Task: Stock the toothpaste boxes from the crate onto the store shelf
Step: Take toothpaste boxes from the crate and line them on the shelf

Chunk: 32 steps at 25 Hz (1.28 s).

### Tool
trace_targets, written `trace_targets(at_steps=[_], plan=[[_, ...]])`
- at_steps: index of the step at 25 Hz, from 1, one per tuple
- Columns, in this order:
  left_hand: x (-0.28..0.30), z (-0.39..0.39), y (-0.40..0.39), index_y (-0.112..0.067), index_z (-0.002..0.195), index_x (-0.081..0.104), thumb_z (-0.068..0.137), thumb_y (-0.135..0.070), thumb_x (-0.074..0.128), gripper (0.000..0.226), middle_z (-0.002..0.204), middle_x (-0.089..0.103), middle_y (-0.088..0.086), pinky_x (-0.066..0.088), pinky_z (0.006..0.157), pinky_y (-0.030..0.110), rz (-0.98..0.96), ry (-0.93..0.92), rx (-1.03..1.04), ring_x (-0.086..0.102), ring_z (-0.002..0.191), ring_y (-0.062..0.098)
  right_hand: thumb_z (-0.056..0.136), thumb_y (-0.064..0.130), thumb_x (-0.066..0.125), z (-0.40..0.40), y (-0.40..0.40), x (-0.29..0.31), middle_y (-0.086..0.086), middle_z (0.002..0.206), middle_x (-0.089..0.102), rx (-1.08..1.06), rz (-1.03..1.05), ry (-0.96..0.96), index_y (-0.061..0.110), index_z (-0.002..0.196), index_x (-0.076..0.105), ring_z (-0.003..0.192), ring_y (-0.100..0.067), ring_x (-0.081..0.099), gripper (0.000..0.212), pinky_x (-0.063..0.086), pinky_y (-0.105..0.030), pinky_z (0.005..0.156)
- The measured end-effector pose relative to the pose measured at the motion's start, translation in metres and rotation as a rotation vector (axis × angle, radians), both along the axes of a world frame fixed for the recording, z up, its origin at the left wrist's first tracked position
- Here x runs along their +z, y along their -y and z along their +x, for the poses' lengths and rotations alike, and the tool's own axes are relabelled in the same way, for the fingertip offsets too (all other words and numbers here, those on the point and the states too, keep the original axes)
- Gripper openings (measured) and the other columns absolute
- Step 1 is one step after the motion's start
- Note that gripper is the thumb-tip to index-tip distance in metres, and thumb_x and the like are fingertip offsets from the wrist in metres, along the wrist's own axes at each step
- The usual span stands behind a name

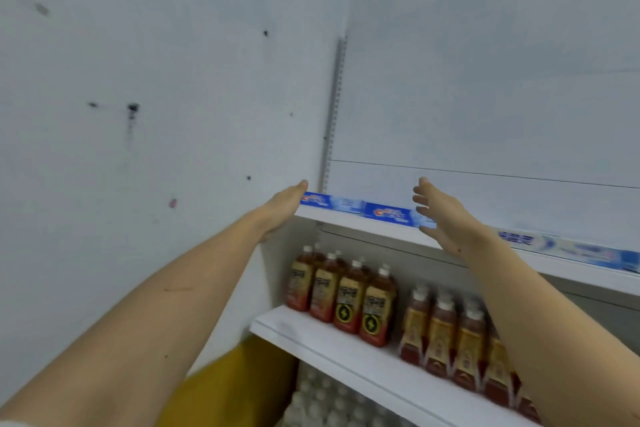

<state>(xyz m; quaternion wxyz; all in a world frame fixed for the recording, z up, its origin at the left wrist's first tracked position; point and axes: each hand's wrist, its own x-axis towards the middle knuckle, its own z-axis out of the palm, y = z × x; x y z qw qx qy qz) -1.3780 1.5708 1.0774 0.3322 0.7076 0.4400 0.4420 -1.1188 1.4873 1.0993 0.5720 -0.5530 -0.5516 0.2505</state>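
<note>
While both arms reach up toward the top shelf [363, 220], the left hand [282, 210] lies flat with its fingers straight and pressed together, its edge against the left end of the row of toothpaste boxes [367, 210]. The right hand [443, 215] is held upright with its fingers straight and slightly spread, touching or just in front of the boxes farther right; which one, the blur hides. Neither hand grips anything. The blue-and-white boxes lie end to end along the front edge of the shelf, running on to the right past the right hand. On the shelf below stand brown bottles [349, 298] in rows. A yellow thing [235, 385] shows at the bottom, below the shelves.
</note>
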Motion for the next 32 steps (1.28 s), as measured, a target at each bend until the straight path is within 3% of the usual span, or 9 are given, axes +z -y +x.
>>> trace_targets(at_steps=[1,2,5,9,14,20,25,32], plan=[[0.001,-0.019,0.002,-0.022,0.131,0.047,0.104,-0.051,0.021,0.048,0.125,0.053,-0.003,0.023,0.108,0.031,-0.023,0.008,0.001,0.047,0.111,0.01,0.099,0.055,0.035,-0.019,-0.008,0.0,0.0,0.154,0.037,0.018,-0.012,-0.016,0.017,0.15,0.035,0.14,-0.02,0.036,0.063,0.032,-0.044,0.114],[0.001,-0.037,0.002,-0.02,0.133,0.045,0.104,-0.052,0.019,0.05,0.127,0.053,-0.002,0.021,0.109,0.033,-0.038,0.008,0.01,0.048,0.115,0.011,0.099,0.056,0.033,-0.038,-0.016,-0.002,0.0,0.155,0.036,0.032,-0.025,-0.018,0.017,0.15,0.034,0.14,-0.02,0.036,0.064,0.033,-0.045,0.114],[0.0,-0.076,-0.016,-0.025,0.153,0.028,0.102,-0.056,0.019,0.06,0.155,0.035,0.003,0.013,0.117,0.042,-0.071,0.043,0.02,0.023,0.146,0.02,0.1,0.056,0.032,-0.081,-0.042,-0.003,-0.003,0.156,0.034,0.071,-0.057,-0.041,0.015,0.15,0.034,0.14,-0.022,0.036,0.065,0.032,-0.046,0.115],[-0.005,-0.076,-0.053,-0.025,0.152,0.029,0.102,-0.055,0.019,0.06,0.156,0.034,0.005,0.013,0.117,0.043,-0.098,0.13,0.0,0.02,0.147,0.022,0.1,0.056,0.033,-0.103,-0.077,0.011,-0.006,0.154,0.036,0.074,-0.083,-0.099,0.01,0.149,0.034,0.14,-0.024,0.037,0.067,0.033,-0.049,0.114],[0.005,-0.041,-0.114,-0.024,0.153,0.026,0.101,-0.057,0.022,0.062,0.156,0.034,0.005,0.015,0.117,0.044,-0.065,0.093,-0.042,0.023,0.146,0.022,0.101,0.052,0.034,-0.086,-0.136,0.012,-0.007,0.153,0.037,0.04,-0.081,-0.089,0.01,0.15,0.032,0.14,-0.025,0.037,0.064,0.037,-0.047,0.111],[0.043,-0.002,-0.211,-0.022,0.153,0.027,0.1,-0.052,0.038,0.061,0.159,0.028,0.0,0.017,0.117,0.041,0.034,-0.015,-0.136,0.024,0.146,0.02,0.099,0.029,0.045,-0.035,-0.198,0.046,-0.008,0.143,0.046,-0.171,-0.069,0.013,0.015,0.141,0.044,0.108,-0.025,0.056,0.044,0.055,-0.044,0.087],[0.05,0.011,-0.286,-0.031,0.153,0.022,0.088,-0.046,0.065,0.079,0.158,0.027,0.002,0.021,0.119,0.048,-0.075,-0.3,-0.185,0.026,0.144,0.023,0.099,0.027,0.048,-0.009,-0.229,0.078,-0.013,0.138,0.048,-0.239,-0.063,0.102,0.01,0.141,0.044,0.109,-0.027,0.056,0.045,0.056,-0.038,0.065],[0.06,0.016,-0.362,-0.038,0.153,0.016,0.081,-0.009,0.077,0.099,0.152,0.03,0.008,0.037,0.112,0.043,-0.25,-0.413,-0.362,0.032,0.137,0.027,0.096,0.017,0.054,-0.017,-0.291,0.069,-0.017,0.149,0.039,-0.301,-0.289,0.443,0.006,0.142,0.04,0.123,-0.035,0.052,0.049,0.056,-0.044,0.088]])
